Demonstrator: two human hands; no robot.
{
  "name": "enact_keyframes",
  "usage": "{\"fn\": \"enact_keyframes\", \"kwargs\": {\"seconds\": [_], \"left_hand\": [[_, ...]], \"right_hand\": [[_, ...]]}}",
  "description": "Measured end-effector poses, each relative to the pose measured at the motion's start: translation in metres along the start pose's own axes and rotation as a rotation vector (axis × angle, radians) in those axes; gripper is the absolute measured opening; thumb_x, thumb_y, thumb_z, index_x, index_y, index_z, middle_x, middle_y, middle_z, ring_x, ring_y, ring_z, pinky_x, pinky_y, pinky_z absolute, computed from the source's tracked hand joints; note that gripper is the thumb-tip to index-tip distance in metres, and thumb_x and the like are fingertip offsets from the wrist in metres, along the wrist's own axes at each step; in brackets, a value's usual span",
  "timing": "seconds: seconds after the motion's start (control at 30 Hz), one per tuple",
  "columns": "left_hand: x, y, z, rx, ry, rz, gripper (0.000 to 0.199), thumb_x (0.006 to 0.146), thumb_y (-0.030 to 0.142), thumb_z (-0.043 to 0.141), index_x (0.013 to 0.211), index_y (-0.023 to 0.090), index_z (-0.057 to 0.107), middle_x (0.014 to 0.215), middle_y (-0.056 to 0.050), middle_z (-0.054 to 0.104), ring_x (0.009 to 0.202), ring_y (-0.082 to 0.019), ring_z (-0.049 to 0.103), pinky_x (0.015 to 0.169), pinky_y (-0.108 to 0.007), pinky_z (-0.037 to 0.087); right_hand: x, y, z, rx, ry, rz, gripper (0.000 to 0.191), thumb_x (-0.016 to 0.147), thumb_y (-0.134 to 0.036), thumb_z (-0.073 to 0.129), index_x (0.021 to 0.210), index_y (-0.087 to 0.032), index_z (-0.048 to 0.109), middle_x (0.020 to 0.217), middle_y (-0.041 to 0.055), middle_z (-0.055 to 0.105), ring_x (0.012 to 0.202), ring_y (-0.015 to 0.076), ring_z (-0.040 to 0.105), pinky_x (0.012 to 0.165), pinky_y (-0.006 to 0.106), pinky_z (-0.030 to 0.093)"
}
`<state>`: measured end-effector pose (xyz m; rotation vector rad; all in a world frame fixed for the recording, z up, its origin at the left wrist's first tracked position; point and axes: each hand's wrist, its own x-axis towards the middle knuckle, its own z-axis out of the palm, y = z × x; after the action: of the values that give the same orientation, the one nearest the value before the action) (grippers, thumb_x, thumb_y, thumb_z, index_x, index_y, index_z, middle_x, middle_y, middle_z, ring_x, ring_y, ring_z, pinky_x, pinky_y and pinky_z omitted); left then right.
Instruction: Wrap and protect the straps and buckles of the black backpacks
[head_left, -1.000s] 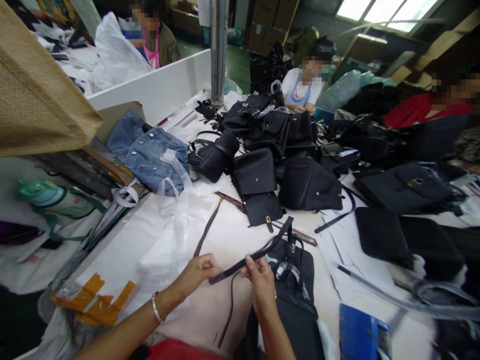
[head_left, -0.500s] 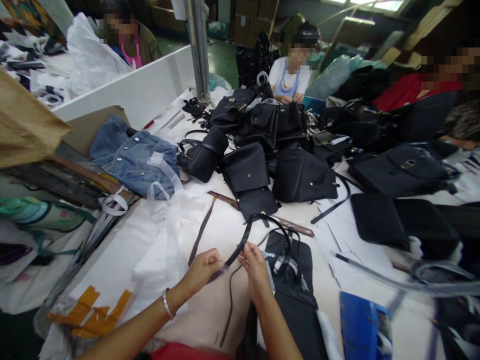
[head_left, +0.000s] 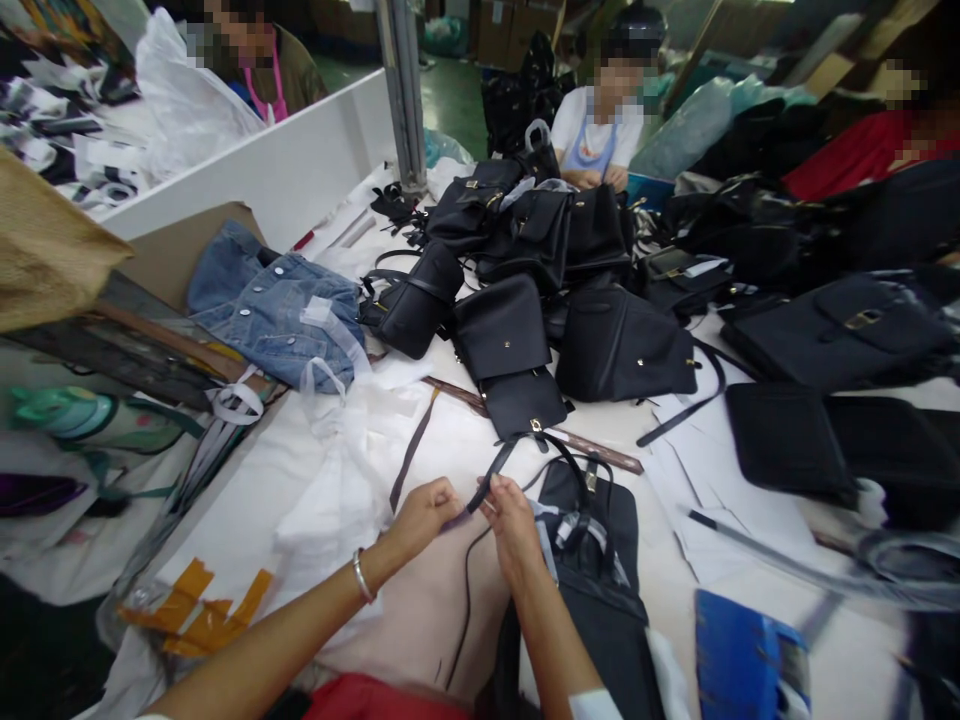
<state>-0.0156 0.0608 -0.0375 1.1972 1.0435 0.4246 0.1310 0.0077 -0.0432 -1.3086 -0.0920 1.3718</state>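
A black strap curves up from between my hands and bends over toward a black backpack lying on the table at the lower right. My left hand, with a silver bangle at its wrist, is closed on the strap's lower end. The fingers of my right hand pinch the strap a little higher up, just right of the left hand. Beyond the hands lies a black bag with its flap toward me. A thin black cord hangs down between my forearms.
Several black bags are piled at the table's far side. A denim garment lies left, near white sheeting and orange tape. A blue packet lies lower right. A person in an apron sits across; others are at both sides.
The view has shifted slightly, so most things sit a little farther right. Both hands remain on the strap, and the left has come slightly closer to the right.
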Motion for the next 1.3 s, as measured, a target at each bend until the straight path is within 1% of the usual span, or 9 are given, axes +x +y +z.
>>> {"fn": "enact_keyframes", "kwargs": {"seconds": [0.2,0.33,0.43,0.57,0.63,0.73,0.83,0.97,1.3], "left_hand": [[0.019,-0.012,0.008,0.022,0.043,0.059,0.013,0.074,0.024,0.060,0.066,0.016,0.053,0.060,0.003,0.053,0.057,-0.011,0.047,0.057,-0.024,0.035],[0.027,-0.014,0.012,0.023,0.026,0.074,0.012,0.074,0.026,0.061,0.068,0.016,0.057,0.063,0.001,0.059,0.061,-0.013,0.054,0.061,-0.025,0.042],[0.022,-0.006,-0.004,0.048,0.036,0.110,0.012,0.075,0.028,0.062,0.077,0.016,0.064,0.076,-0.002,0.067,0.074,-0.016,0.061,0.073,-0.027,0.047],[-0.019,-0.009,-0.060,0.099,0.237,0.120,0.020,0.081,0.033,0.056,0.094,0.020,0.064,0.099,-0.003,0.067,0.096,-0.018,0.061,0.090,-0.029,0.044],[-0.055,-0.025,-0.092,0.120,0.378,0.060,0.023,0.085,0.038,0.048,0.093,0.020,0.060,0.094,-0.002,0.067,0.089,-0.017,0.063,0.084,-0.029,0.048],[-0.110,-0.063,-0.124,0.172,0.534,-0.083,0.021,0.082,0.039,0.048,0.080,0.020,0.056,0.076,0.000,0.064,0.073,-0.017,0.063,0.070,-0.028,0.050],[-0.147,-0.101,-0.128,0.192,0.556,-0.218,0.015,0.075,0.034,0.052,0.073,0.019,0.055,0.065,0.000,0.062,0.062,-0.017,0.062,0.057,-0.027,0.048],[-0.159,-0.129,-0.116,0.155,0.491,-0.280,0.019,0.074,0.035,0.051,0.080,0.018,0.058,0.074,-0.003,0.066,0.066,-0.019,0.066,0.055,-0.027,0.049],[-0.158,-0.133,-0.121,0.178,0.461,-0.154,0.019,0.081,0.033,0.046,0.085,0.018,0.057,0.079,-0.005,0.067,0.074,-0.020,0.067,0.068,-0.031,0.053]], "right_hand": [[-0.004,0.008,-0.003,-0.116,-0.057,-0.055,0.028,0.072,-0.043,0.070,0.079,-0.018,0.059,0.083,0.0017,0.065,0.079,0.0148,0.060,0.073,0.027,0.049],[0.008,0.011,-0.010,-0.191,0.136,-0.036,0.036,0.063,-0.044,0.076,0.081,-0.019,0.060,0.062,-0.0056,0.057,0.057,0.0086,0.054,0.055,0.019,0.046],[0.019,0.014,-0.011,-0.219,0.181,-0.026,0.042,0.060,-0.043,0.077,0.088,-0.019,0.058,0.058,-0.0067,0.057,0.048,0.0074,0.052,0.048,0.018,0.045],[0.007,0.028,-0.013,-0.246,0.169,-0.025,0.054,0.059,-0.038,0.076,0.103,-0.017,0.052,0.075,0.0019,0.068,0.064,0.0160,0.065,0.061,0.028,0.054],[-0.011,0.042,-0.009,-0.401,0.139,-0.107,0.045,0.067,-0.041,0.070,0.101,-0.018,0.051,0.080,0.0032,0.068,0.068,0.0168,0.066,0.063,0.029,0.054],[-0.046,0.074,0.014,-0.818,-0.142,-0.160,0.027,0.083,-0.045,0.052,0.087,-0.019,0.055,0.073,0.0025,0.067,0.059,0.0151,0.064,0.057,0.026,0.049],[-0.074,0.113,0.053,-1.293,-0.394,-0.227,0.033,0.088,-0.048,0.046,0.080,-0.019,0.057,0.070,0.0057,0.067,0.064,0.0196,0.065,0.059,0.028,0.047],[-0.086,0.157,0.089,-1.742,-0.405,-0.357,0.042,0.082,-0.051,0.057,0.099,-0.013,0.057,0.088,0.0154,0.069,0.082,0.0290,0.066,0.067,0.033,0.046],[-0.076,0.161,0.064,-1.619,-0.332,-0.297,0.009,0.083,-0.027,0.058,0.081,-0.019,0.060,0.085,0.0051,0.068,0.080,0.0192,0.063,0.066,0.025,0.037]]}}
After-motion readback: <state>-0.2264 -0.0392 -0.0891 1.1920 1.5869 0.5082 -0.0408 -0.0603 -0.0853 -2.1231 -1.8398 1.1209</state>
